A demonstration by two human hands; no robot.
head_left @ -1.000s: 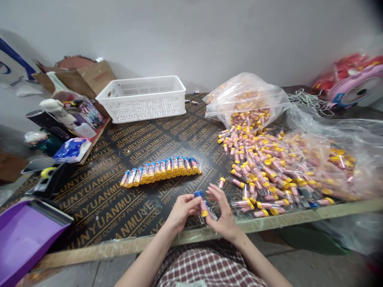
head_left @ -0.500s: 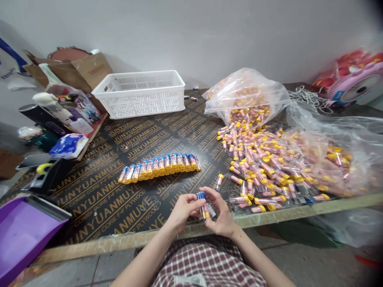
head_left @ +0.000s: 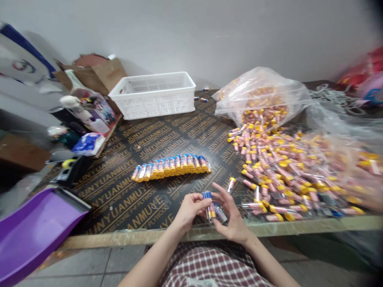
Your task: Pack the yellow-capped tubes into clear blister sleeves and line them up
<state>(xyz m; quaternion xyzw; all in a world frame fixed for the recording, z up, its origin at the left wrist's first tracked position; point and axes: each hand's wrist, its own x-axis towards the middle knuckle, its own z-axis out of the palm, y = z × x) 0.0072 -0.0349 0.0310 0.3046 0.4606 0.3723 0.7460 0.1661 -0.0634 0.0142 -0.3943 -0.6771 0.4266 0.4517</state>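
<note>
Pinching blue-topped, clear cylindrical plastic tube [head_left: 210, 211] in left hand [head_left: 186, 210], near black printed plywood table's [head_left: 119, 237] front edge, with right hand [head_left: 235, 224] half-open alongside; can't tell if gripping. Steady tube, squeeze lightly.

Space separates basket [head_left: 157, 107], tube row [head_left: 172, 166] and tube heap [head_left: 278, 163].
</note>
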